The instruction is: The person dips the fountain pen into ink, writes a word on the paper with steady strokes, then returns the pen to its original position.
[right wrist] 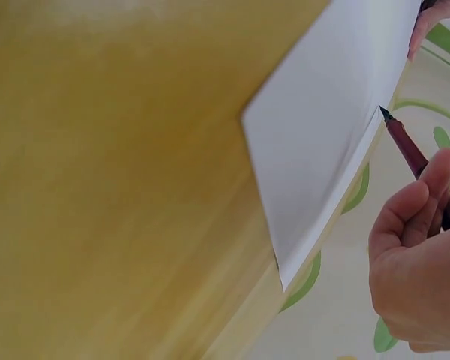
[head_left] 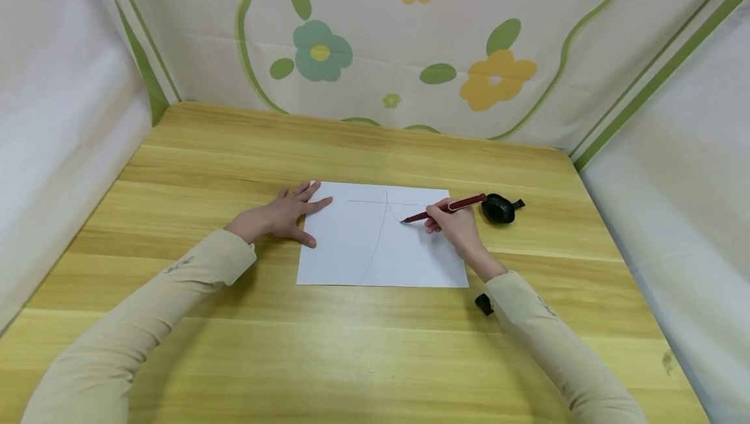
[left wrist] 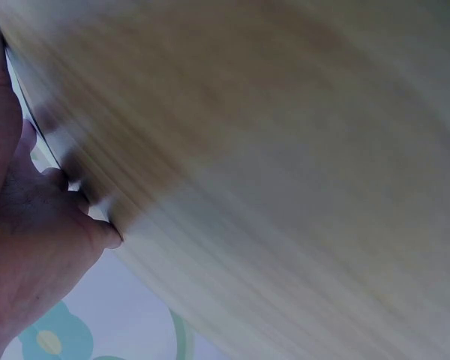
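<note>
A white sheet of paper (head_left: 340, 254) lies on the wooden table, with a few thin dark lines drawn on it: one crosses another near the top, and a short slanted one runs from the crossing. My left hand (head_left: 287, 212) rests with spread fingers on the paper's left edge. In my right hand (head_left: 459, 232) I hold a dark red fountain pen (head_left: 465, 202), its nib at the lower end of the slanted line. The right wrist view shows the pen's dark nib (right wrist: 385, 112) right at the sheet. In the left wrist view, my left hand (left wrist: 41, 232) appears at the left side.
A rounded black object (head_left: 499, 208) with a small tab stands just right of my right hand. A smaller black piece (head_left: 484, 304) lies by my right sleeve, partly hidden by it. White curtains, the back one flower-printed (head_left: 363, 92), border the wooden table (head_left: 328, 352).
</note>
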